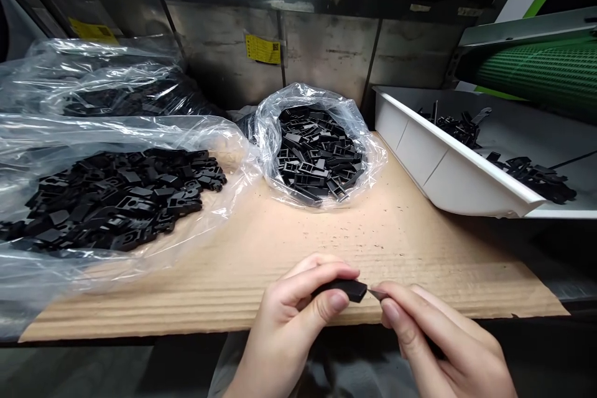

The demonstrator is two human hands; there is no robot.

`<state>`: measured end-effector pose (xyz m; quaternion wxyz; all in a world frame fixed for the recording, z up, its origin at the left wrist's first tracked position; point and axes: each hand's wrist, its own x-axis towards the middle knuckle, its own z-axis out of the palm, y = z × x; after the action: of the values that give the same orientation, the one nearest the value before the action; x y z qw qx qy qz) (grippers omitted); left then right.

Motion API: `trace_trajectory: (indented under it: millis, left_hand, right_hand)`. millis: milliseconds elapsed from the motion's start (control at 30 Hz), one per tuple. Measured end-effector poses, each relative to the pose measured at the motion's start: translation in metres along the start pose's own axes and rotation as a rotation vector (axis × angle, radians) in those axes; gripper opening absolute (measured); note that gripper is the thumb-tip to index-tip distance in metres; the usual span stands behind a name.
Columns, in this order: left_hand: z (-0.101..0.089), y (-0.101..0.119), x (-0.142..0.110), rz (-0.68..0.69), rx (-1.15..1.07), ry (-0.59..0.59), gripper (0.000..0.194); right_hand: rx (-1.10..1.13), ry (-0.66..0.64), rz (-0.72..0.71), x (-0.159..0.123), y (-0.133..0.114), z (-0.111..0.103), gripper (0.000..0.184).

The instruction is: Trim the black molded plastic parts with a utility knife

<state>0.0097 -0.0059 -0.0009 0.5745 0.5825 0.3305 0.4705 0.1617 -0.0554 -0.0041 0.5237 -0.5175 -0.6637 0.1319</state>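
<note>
My left hand (289, 317) grips a small black plastic part (342, 290) between thumb and fingers, just above the front edge of a cardboard sheet (280, 286). My right hand (433, 336) pinches a small metal blade (377, 293), and its tip touches the end of the black part. The blade's rear end is hidden in my fingers. Loose black plastic parts like it lie in a heap (112, 199) on transparent plastic film (140, 134) at the left. More fill an open transparent bag (317, 152) in the middle, beyond my hands.
A white angled tray (433, 168) holding black parts stands at the right. A further plastic-wrapped bag of dark parts (102, 74) lies at the back left. Behind stand a scuffed metal wall (326, 50) and a green mesh belt (541, 71).
</note>
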Motion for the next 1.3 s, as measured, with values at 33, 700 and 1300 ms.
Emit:
trace_trajectory:
  millis: [33,700,1300]
  left_hand:
    - [-0.001,0.0,-0.001,0.004,0.001,0.0,0.017]
    - [0.005,-0.001,-0.004,0.11,0.017,0.155,0.02]
    - [0.006,-0.001,-0.003,0.115,0.098,0.178,0.023]
  right_hand:
    - [-0.017,-0.012,-0.016,0.001,0.0,0.0,0.024]
    - [0.096,-0.206,0.262,0.012,-0.014,-0.003,0.017]
    - [0.331,-0.338,0.6,0.01,-0.016,-0.001,0.033]
